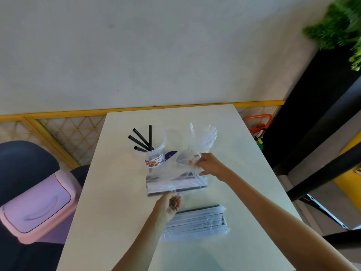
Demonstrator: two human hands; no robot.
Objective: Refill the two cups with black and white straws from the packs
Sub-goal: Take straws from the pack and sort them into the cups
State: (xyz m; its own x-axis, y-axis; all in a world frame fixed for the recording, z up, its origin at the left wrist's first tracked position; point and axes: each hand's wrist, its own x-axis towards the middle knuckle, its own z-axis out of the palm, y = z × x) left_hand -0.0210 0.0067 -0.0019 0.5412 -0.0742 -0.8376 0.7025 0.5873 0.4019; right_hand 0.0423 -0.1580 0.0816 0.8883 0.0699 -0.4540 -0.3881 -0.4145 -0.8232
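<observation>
Your right hand [210,166] pinched the pack [175,185] film upward, left hand [169,204] gripped its near edge, likely spreading it open; black-straw cup [154,162] stood just behind for short transfers.

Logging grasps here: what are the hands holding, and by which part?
Both hold the straw pack's wrapper: the right hand grips its raised far edge, the left hand pinches its near edge.

Brightly, evenly lit with only faint shadows on the pale table [117,173]; slightly soft overall; smeared with motion blur at the plant [336,26] top right; bowed by wide-angle distortion toward the edges.
</observation>
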